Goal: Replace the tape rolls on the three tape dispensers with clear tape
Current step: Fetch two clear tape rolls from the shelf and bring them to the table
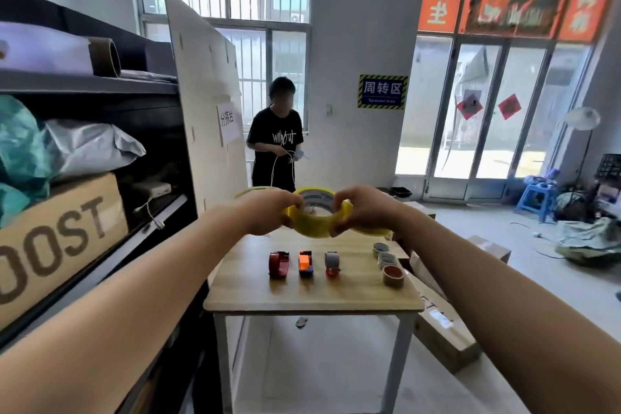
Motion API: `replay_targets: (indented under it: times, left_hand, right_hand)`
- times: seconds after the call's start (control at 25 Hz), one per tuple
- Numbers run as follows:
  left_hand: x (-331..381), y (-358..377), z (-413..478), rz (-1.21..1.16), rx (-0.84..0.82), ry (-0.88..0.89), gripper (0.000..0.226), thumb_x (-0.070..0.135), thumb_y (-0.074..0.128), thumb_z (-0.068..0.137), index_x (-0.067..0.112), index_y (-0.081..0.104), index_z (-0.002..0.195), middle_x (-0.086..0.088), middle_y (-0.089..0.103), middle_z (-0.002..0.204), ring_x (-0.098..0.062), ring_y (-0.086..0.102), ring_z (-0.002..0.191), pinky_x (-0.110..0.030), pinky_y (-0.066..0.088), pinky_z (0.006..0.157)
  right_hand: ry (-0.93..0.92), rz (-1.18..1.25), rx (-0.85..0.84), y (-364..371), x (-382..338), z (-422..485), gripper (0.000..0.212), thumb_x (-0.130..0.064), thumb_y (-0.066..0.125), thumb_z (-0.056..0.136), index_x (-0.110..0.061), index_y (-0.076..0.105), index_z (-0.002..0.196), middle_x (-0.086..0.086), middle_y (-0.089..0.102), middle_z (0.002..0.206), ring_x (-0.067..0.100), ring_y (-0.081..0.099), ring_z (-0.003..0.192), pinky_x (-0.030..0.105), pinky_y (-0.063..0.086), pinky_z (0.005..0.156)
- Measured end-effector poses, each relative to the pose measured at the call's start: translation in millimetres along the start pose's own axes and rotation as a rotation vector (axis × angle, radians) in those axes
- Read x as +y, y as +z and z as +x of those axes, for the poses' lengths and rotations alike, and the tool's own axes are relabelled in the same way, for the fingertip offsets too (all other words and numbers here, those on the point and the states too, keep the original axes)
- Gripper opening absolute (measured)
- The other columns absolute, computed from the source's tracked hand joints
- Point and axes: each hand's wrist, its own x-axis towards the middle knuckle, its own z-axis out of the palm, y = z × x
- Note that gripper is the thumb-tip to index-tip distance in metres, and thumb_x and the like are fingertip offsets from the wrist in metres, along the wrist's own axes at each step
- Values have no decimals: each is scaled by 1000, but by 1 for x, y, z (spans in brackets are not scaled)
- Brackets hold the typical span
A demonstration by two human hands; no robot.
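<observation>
- Tape roll (311,227), yellowish, held above the counter (336,296): I see my left grip (268,212) and right grip (361,210) both curled round it.
- Three dispensers (305,264) stand in a row on that counter.

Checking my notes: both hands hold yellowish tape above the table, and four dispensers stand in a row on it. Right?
No: the head view shows three dispensers, not four. The left hand and right hand do hold the yellowish tape above the table.
</observation>
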Motion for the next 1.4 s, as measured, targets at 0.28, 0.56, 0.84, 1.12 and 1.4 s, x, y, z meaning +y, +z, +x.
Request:
replay_targets:
  times: [0.28, 0.56, 0.84, 1.12, 1.4]
  left_hand:
    - [-41, 33, 97, -49, -29, 47, 33, 18, 55, 89, 34, 53, 118, 1, 55, 109, -19, 53, 96, -42, 53, 83]
    - [-70, 59, 219, -3, 2, 26, 30, 19, 55, 89, 32, 52, 117, -3, 56, 105, -21, 55, 94, -40, 51, 84]
    - [-85, 68, 314, 104, 9, -7, 33, 18, 52, 90, 32, 49, 120, -3, 57, 101, -23, 58, 93, -40, 51, 79]
    - [-131, 96, 379, 126, 9, 2, 33, 17, 53, 89, 33, 51, 118, 4, 49, 90, -17, 50, 81, -39, 51, 75]
    - [-203, 114, 450, 152, 34, 69, 31, 17, 50, 90, 33, 50, 116, 0, 51, 90, -22, 56, 82, -43, 54, 71]
  right_hand:
    - [36, -68, 22, 8, 49, 91, 35, -40, 84, 60, -33, 58, 84, -6, 57, 102, 17, 54, 99, 38, 49, 84]
    - [-14, -98, -12, -16, 123, 199, 35, -44, 82, 61, -34, 58, 84, -6, 59, 104, 17, 54, 97, 34, 48, 79]
    - [-49, -106, -23, -38, 178, 286, 33, -42, 82, 62, -32, 58, 84, -3, 61, 110, 18, 56, 98, 36, 50, 81]
    - [-50, -125, -31, -24, 204, 361, 33, -44, 82, 60, -35, 57, 79, -8, 58, 102, 16, 54, 94, 28, 41, 67]
    - [9, -166, 1, -9, 210, 453, 35, -49, 81, 59, -35, 56, 79, -9, 57, 99, 16, 55, 94, 32, 48, 72]
